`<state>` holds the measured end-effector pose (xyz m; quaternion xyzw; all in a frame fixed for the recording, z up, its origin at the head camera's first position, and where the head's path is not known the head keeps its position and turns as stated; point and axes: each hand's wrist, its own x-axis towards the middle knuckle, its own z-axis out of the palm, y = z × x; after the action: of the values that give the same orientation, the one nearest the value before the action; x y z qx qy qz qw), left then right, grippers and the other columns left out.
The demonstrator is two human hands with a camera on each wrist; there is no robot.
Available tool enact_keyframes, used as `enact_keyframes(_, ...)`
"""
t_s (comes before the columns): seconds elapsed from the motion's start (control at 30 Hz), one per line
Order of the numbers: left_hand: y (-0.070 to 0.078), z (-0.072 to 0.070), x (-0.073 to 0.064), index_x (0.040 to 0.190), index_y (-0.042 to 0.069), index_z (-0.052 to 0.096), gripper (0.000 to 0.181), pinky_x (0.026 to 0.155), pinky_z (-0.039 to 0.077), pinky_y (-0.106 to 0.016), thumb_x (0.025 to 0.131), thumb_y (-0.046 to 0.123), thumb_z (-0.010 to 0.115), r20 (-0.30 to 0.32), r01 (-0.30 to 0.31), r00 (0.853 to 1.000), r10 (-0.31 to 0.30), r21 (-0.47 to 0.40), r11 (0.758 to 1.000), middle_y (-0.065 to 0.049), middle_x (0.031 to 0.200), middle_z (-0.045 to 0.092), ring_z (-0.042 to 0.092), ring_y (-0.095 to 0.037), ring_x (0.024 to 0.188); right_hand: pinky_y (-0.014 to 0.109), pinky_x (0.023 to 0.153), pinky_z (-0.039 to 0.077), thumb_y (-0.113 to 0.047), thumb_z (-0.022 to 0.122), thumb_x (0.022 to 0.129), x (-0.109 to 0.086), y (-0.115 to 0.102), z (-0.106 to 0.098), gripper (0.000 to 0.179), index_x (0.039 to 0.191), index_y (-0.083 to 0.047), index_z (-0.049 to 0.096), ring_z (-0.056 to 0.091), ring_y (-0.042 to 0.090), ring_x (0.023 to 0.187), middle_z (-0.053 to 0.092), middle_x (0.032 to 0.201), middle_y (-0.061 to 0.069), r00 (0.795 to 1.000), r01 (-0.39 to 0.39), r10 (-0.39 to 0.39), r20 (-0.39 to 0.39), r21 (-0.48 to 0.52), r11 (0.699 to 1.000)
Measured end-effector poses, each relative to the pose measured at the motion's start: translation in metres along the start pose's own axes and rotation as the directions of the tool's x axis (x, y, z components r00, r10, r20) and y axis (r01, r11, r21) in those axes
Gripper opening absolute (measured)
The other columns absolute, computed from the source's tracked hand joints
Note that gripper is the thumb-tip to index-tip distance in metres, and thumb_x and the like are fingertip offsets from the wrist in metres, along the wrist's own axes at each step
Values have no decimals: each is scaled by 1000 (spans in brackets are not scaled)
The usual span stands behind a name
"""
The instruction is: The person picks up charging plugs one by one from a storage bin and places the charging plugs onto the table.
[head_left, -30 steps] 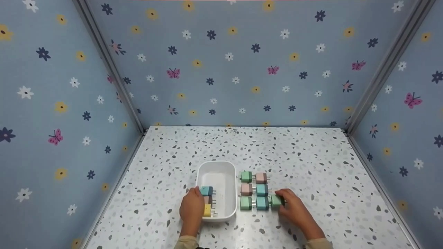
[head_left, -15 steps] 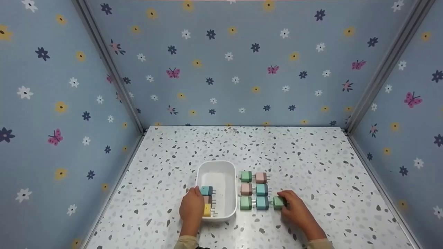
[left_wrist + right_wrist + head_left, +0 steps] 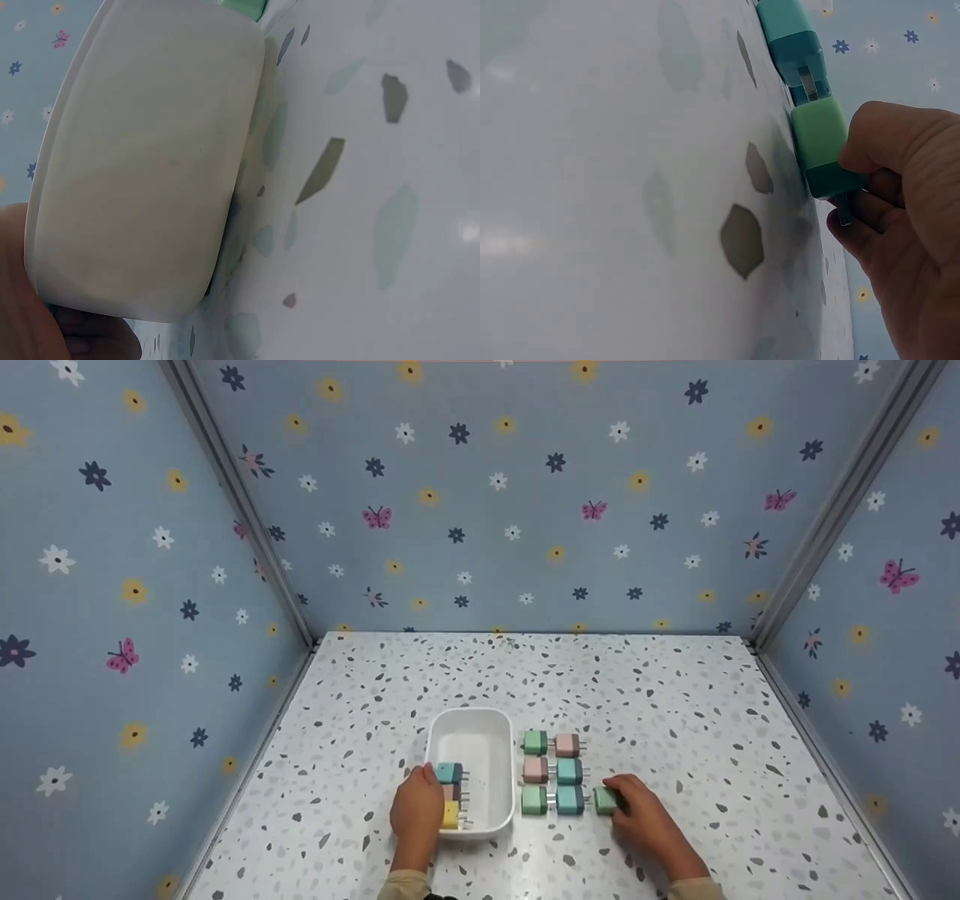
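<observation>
My right hand pinches a light and dark green plug charger between thumb and fingers at the end of the front row. In the right wrist view, the thumb is on the dark end of the green charger, and its prongs point toward the fingers. Just left of it lies a blue plug charger, its prongs facing the green one. My left hand grips the near left rim of a white plastic tub. Inside it, blue, brownish-pink and yellow chargers sit along the left side, partly hidden by the hand.
To the left in the front row is another green charger. The middle row has a pink charger and a blue one; the back row has a green and a pink one. Flower-patterned walls enclose the speckled table.
My right hand has slid slightly right with the green charger, opening a small gap from the blue charger beside it. The left hand keeps its grip on the tub.
</observation>
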<state>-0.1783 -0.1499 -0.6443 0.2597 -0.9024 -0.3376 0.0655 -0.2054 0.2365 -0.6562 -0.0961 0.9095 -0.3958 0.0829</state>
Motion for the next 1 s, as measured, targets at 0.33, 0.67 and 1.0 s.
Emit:
enact_keyframes(0.33, 0, 0, -1, 100, 8, 66, 44, 59, 42, -39, 111, 38, 37, 3, -12, 1000, 12, -9, 1000, -9, 85, 70, 64, -24, 70, 51, 116, 36, 7, 66, 86, 0, 1, 0, 55, 137, -12, 62, 51, 26, 137, 58, 138, 2, 1000, -7, 7, 16, 7, 1000)
enact_keyframes(0.67, 2, -2, -1, 99, 9, 66, 43, 59, 42, -39, 111, 39, 38, 9, 8, 1000, -8, -6, 1000, -10, 86, 71, 65, -27, 72, 51, 117, 34, 4, 68, 86, -3, 1, -1, 56, 139, -11, 60, 50, 27, 140, 57, 142, 3, 1000, 8, -8, 6, 7, 1000)
enact_keyframes(1.0, 1, 0, -1, 99, 9, 66, 43, 57, 39, -35, 111, 39, 38, 14, 1, 1000, -1, -1, 1000, -8, 83, 69, 56, -21, 64, 50, 116, 36, -1, 71, 91, -3, -5, -2, 49, 138, -9, 61, 51, 29, 138, 59, 141, 4, 998, 61, -61, -31, -14, 998)
